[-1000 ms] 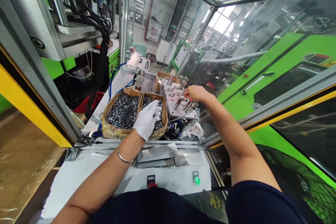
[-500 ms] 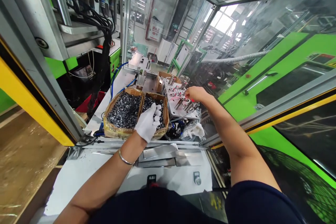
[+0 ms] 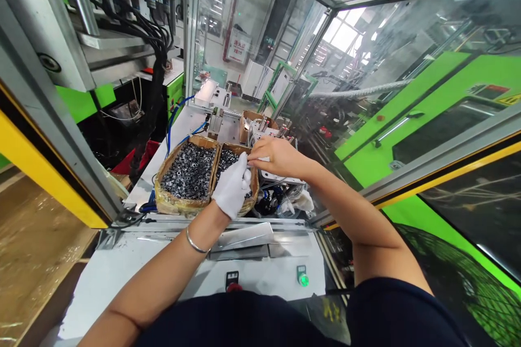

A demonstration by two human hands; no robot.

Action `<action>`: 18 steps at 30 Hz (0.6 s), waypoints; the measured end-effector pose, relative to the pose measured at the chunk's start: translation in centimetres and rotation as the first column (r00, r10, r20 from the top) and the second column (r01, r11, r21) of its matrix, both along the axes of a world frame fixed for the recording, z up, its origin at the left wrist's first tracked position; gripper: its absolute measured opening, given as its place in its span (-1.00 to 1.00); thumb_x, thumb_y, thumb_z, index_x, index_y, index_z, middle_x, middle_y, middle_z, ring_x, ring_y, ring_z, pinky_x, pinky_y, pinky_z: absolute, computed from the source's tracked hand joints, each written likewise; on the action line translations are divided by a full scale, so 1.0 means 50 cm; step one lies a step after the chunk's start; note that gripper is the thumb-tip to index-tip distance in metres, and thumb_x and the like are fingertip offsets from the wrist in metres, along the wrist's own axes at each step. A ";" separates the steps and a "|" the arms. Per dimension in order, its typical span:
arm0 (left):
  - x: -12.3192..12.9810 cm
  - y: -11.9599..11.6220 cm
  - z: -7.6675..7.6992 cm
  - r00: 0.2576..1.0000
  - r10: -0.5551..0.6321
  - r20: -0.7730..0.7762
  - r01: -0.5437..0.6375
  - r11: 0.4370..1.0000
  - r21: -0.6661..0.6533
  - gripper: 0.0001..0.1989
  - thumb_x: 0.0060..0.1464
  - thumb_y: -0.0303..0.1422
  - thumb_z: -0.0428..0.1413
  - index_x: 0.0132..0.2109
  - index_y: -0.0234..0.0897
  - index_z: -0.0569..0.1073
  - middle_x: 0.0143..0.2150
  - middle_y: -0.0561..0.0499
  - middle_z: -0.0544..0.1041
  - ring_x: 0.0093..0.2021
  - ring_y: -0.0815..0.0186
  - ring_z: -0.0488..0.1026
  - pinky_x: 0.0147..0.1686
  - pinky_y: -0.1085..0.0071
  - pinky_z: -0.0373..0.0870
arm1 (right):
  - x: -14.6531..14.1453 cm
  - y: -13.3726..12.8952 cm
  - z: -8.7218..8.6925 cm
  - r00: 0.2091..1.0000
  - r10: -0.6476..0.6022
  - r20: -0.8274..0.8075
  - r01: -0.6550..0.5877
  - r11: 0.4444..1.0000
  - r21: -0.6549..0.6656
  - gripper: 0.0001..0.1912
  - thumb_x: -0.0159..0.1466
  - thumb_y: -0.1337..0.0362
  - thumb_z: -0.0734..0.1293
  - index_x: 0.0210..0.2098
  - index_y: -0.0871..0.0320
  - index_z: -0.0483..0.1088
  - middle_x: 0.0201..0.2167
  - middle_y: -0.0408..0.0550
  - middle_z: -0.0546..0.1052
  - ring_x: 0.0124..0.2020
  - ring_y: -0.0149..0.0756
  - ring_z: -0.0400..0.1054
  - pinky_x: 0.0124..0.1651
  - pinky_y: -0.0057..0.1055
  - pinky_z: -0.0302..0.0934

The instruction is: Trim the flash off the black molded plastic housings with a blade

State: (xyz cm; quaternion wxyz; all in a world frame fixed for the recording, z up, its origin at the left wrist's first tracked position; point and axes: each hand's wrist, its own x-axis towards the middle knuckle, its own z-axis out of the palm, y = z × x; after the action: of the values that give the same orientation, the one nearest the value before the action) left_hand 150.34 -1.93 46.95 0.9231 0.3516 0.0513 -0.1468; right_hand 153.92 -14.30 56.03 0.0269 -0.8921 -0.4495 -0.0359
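My left hand, in a white glove, is curled closed above the right-hand cardboard box. Whatever its fingers hold is hidden. My bare right hand meets it at the fingertips, with thumb and fingers pinched together; anything between them is too small to make out. Small dark rings fill the left part of the taped boxes, and similar small parts lie in the right one. Behind my right hand stands a metal fixture plate with upright posts, partly covered by the hand.
A bundle of cables and white cloth lies right of the boxes. Metal plates rest near the front rail. A green-lit button and a red button sit on the front panel. Aluminium frame posts and clear panels enclose the bench.
My right hand has moved left from the fixture to the fingertips of my gloved left hand. The left hand stays over the box. The front panel's right button now glows green.
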 end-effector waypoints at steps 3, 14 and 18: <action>0.001 0.003 -0.006 0.999 0.006 0.046 -0.009 0.998 0.066 -0.53 0.10 -0.01 0.15 -0.53 -0.27 0.25 -0.71 0.22 0.17 -0.77 0.58 0.00 -0.76 0.61 -0.10 | -0.002 0.004 -0.006 1.000 -0.004 0.018 0.004 1.000 0.016 -0.75 0.30 0.19 0.30 -0.22 0.15 0.59 -0.28 -0.01 0.61 -0.24 -0.32 0.40 -0.11 -0.35 0.20; 0.028 0.028 -0.051 0.842 -0.273 0.466 -0.368 0.341 0.865 -0.44 0.09 -0.46 0.00 0.26 -0.47 0.30 0.40 -0.32 0.15 0.42 0.01 0.02 0.37 0.03 -0.06 | 0.134 -0.172 0.058 0.756 -0.629 -0.181 0.503 0.735 -0.454 -0.78 0.11 0.35 0.35 -0.31 0.28 0.63 -0.44 -0.07 0.63 -0.39 -0.35 0.42 -0.33 -0.53 0.19; 0.010 0.045 -0.050 0.802 -0.116 0.585 -0.483 0.451 0.751 -0.46 0.15 -0.50 -0.11 0.28 -0.48 0.30 0.37 -0.25 0.23 0.39 0.19 0.12 0.39 0.24 -0.03 | 0.132 -0.189 0.033 0.748 -0.605 -0.274 0.442 0.762 -0.474 -0.73 0.12 0.44 0.31 -0.26 0.25 0.63 -0.31 -0.09 0.67 -0.29 -0.38 0.47 -0.26 -0.59 0.25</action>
State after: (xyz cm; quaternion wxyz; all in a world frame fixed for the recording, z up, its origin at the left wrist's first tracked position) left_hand 150.86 0.32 44.45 0.5904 0.7904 -0.1138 0.1176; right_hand 160.53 -23.73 57.67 -0.0633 -0.9574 -0.1570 0.2340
